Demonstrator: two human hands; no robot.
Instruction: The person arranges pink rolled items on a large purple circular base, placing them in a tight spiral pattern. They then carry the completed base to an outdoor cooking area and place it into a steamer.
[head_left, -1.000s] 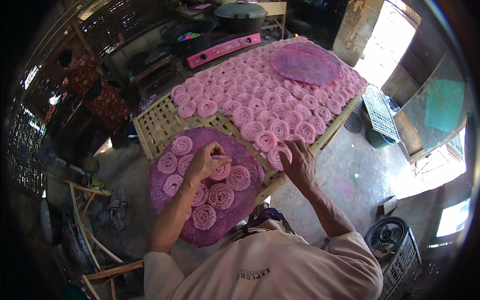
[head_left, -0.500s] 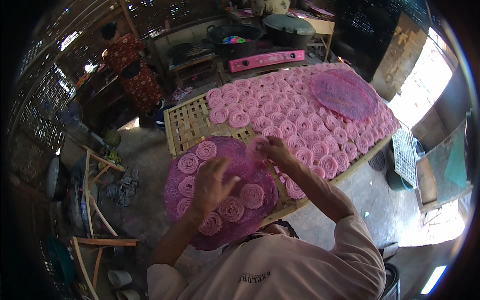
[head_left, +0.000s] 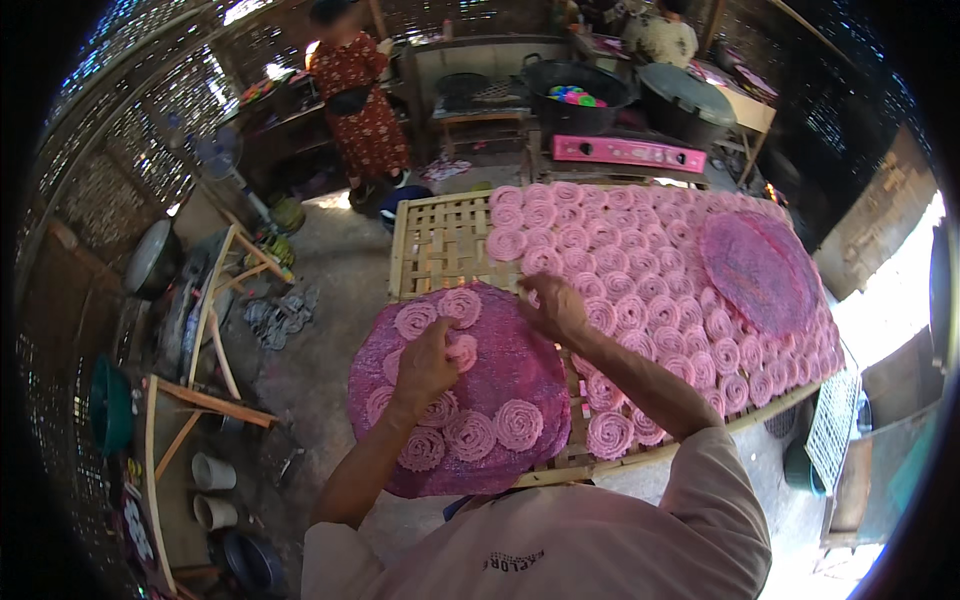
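Observation:
A round purple mesh sheet carries several pink noodle-like coils in a ring near its edge. My left hand is over the sheet, its fingers closed at a pink coil on its right side. My right hand is just beyond the sheet's far right edge, at the border of the coils on the woven bamboo rack. Its fingers are bent in a pinch on a pink coil that they partly hide. Rows of similar coils cover most of the rack.
A second purple mesh sheet lies on the coils at right. Behind the rack are a pink stove, a black pan and a lidded pot. A person in red stands at the far left; another person is behind the pots.
The view has shifted, so the rack sits lower and farther right. My right hand has carried its coil to the rack's border. My left hand's spread fingers have closed at a coil.

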